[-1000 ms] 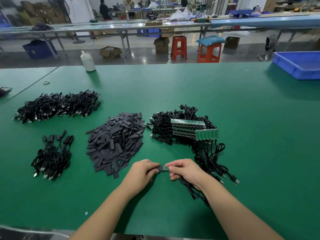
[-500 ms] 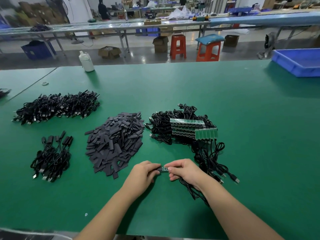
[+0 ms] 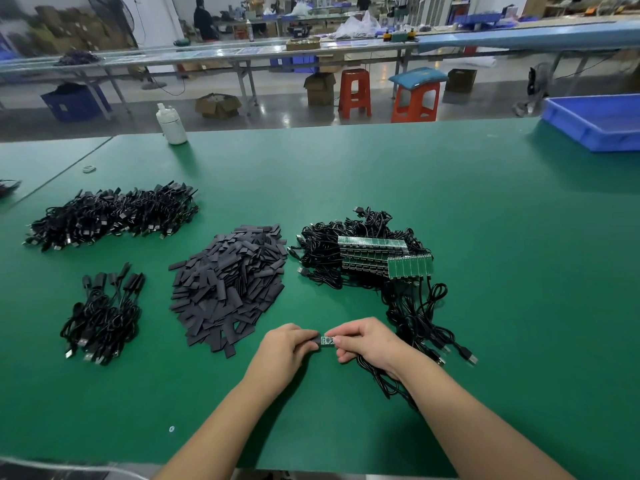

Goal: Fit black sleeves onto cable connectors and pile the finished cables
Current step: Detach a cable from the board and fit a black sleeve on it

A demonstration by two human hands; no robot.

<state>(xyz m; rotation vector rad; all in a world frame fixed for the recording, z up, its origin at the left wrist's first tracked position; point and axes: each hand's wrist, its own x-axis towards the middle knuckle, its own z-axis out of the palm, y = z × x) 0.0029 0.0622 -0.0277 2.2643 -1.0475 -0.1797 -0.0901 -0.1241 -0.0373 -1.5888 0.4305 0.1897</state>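
Compared with half a second before, little had changed: both hands stayed low in the centre of the frame, pressed toward each other, and more of the small green circuit-board connector [image 3: 327, 340] lay bare between them than a second earlier. The left hand [image 3: 284, 348] had its grip clamped on a short black sleeve [image 3: 316, 339], only the sleeve's right end showing past the curled fingers. The right hand [image 3: 366, 341] pinched the other end of the connector, its thin black cable [image 3: 384, 384] trailing out from under the wrist toward the lower right. Whether the sleeve's mouth was already over the board's edge could not be made out.

On the green bench [image 3: 485, 237], a heap of loose flat black sleeves [image 3: 228, 282] sat just left of centre. Right of it lay a tangle of black cables with green boards [image 3: 374, 258], unsleeved. At the left of the frame a small bundle of sleeved cables [image 3: 104, 313] lay below a larger black cable pile [image 3: 110, 216]. A white plastic bottle [image 3: 171, 124] stood at the bench's far edge, upper left, and a blue plastic tray [image 3: 595, 121] was cut off by the upper right border. The background workshop was blurred.
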